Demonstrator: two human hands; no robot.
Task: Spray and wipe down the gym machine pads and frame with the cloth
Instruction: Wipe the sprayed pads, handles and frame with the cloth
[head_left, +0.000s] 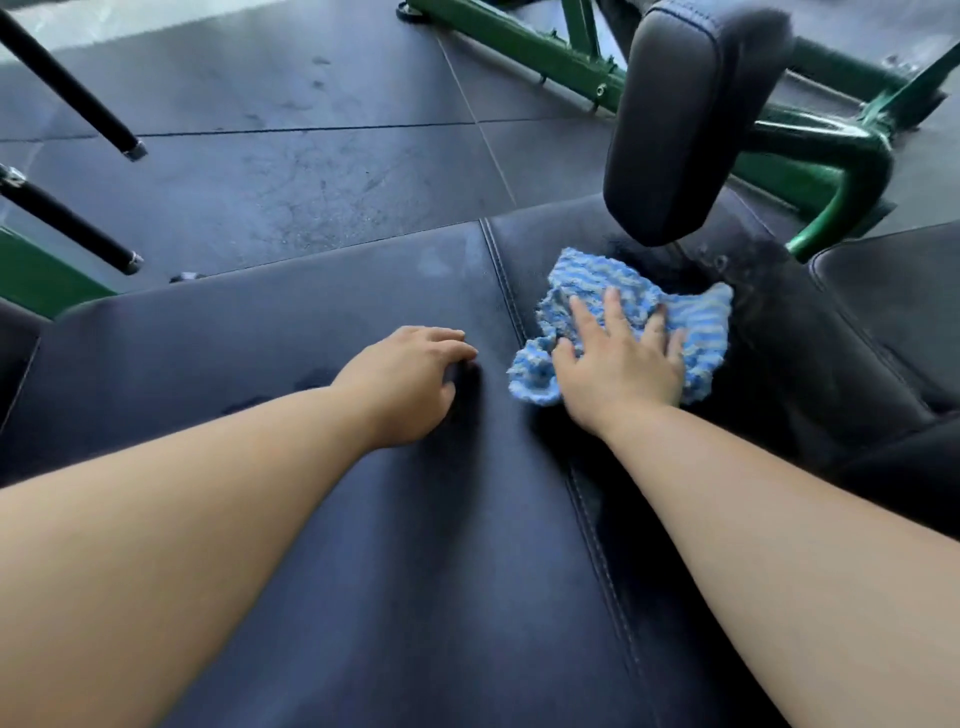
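A: Illumination?
B: Soft light from the upper left; pale sheen on the floor (249, 171) and the pad (363, 519).
A: Defects?
B: Wide-angle bowing at the edges; slight overall softness; dark shadow beside the left hand (410, 379).

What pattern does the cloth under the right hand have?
Blue and white stripes on the cloth, seen in the head view.

Your right hand (618, 364) lies on the cloth (691, 332), on the bench pad (363, 545) right of its seam (501, 270); your left hand (405, 379) rests left of it. Behind the cloth stands a second pad (691, 119), the frame (831, 143) beyond it.
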